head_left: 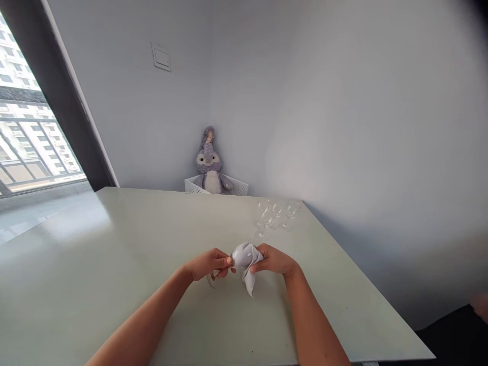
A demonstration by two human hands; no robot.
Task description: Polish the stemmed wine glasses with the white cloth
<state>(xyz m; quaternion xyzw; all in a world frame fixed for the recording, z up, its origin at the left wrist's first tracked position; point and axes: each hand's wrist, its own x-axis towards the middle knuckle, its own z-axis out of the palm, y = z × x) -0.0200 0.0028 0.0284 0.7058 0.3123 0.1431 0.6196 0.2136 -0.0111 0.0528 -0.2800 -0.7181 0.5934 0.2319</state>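
Above the near middle of the table, a wine glass (212, 279) is held tipped on its side, its foot toward the left. My left hand (211, 264) is closed around its stem. A white cloth (249, 282) fills the bowl and hangs out over the rim, one corner drooping toward the tabletop. At the bowl's right end, my right hand (275, 260) grips the cloth, with the thumb on the near side. Some of the right fingers are hidden behind the cloth.
Several clear stemmed glasses (271, 213) stand at the table's far right corner. A pale, shiny table (152, 229) spreads around my arms. Behind it, a plush rabbit (209, 162) sits in a white basket (240, 187). A wall runs along the right, and a window (30, 117) is at left.
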